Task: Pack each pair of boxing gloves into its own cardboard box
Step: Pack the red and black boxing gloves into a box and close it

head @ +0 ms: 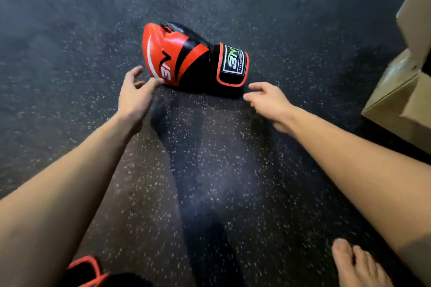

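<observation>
A red and black boxing glove [186, 58] lies on its side on the dark speckled floor, cuff pointing right. My left hand [135, 98] is open, its fingertips touching the glove's padded end at the lower left. My right hand [270, 102] is open too, fingers spread just below and right of the cuff, a little apart from it. An open cardboard box [405, 91] stands at the right edge with its flaps up. The cuff of a second red and black glove [86, 272] shows at the bottom left, mostly cut off by the frame.
The dark rubber floor [70, 30] stretches around the glove. A bare foot [359, 263] rests at the bottom right, near the box's corner.
</observation>
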